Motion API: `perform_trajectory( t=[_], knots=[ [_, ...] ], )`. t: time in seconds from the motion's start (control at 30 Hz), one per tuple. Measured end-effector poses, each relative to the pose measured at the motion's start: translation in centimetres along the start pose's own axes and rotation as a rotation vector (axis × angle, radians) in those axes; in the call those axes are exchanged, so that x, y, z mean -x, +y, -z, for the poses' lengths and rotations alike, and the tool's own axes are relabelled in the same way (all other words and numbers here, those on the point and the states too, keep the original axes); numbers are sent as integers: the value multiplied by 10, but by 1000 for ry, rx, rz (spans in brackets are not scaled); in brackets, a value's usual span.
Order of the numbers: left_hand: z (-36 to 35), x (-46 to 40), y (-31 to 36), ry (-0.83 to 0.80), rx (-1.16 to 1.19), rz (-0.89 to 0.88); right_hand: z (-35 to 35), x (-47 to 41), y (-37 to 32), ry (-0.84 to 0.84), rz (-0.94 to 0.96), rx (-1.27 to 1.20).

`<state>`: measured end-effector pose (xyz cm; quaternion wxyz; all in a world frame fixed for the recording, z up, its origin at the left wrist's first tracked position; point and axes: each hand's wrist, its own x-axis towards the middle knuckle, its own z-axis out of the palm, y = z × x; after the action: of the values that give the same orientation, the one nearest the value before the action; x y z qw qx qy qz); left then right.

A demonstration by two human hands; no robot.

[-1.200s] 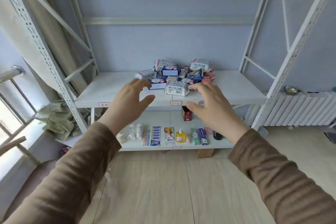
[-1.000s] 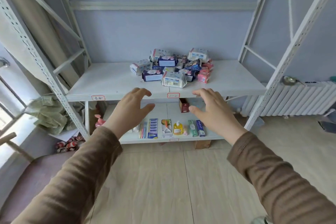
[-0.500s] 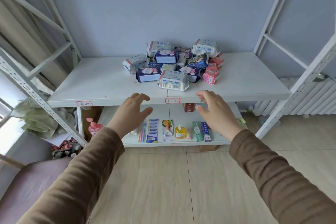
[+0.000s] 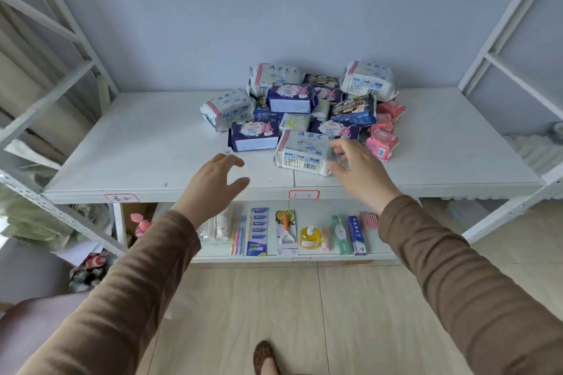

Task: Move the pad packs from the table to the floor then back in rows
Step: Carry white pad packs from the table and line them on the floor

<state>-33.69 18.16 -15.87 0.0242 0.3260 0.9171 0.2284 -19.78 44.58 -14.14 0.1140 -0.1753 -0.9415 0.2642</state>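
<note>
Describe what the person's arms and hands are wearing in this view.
Both arms are covered by long brown knit sleeves, the left sleeve and right sleeve, plain with no print, each ending in a stitched hem at the wrist. The left hand and right hand are bare: no gloves, and no rings, watch or bracelet can be seen.

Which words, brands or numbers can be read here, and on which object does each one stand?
"ABC": front white pack, beside the right hand.
"ABC": white pack at back left.
"ABC": white pack on the left.
"1-2": red-bordered label on the shelf edge.
Handwritten label on the left: unreadable.
Fine print on the packs, lower-shelf items: too small.
</note>
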Motion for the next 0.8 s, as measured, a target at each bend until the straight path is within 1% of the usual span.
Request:
perform_trajectory(
  t=[0.17, 0.37, 0.43, 0.63, 0.8],
  knots=[
    [-10, -54, -19, -42, 17, -31, -10, -49, 15, -1, -60, 11],
    [-22, -113, -35, -82, 31, -51, -24, -107, 44, -73, -112, 45],
    [-25, -135, -42, -91, 21, -39, -32, -130, 56, -135, -135, 61],
    [-28, -184, -63, -78, 9, 7, -55, -173, 80, -408, -134, 247],
    [-29, -213, -87, -32, 61, 44, -62, -190, 82, -607, -132, 280]
  ],
)
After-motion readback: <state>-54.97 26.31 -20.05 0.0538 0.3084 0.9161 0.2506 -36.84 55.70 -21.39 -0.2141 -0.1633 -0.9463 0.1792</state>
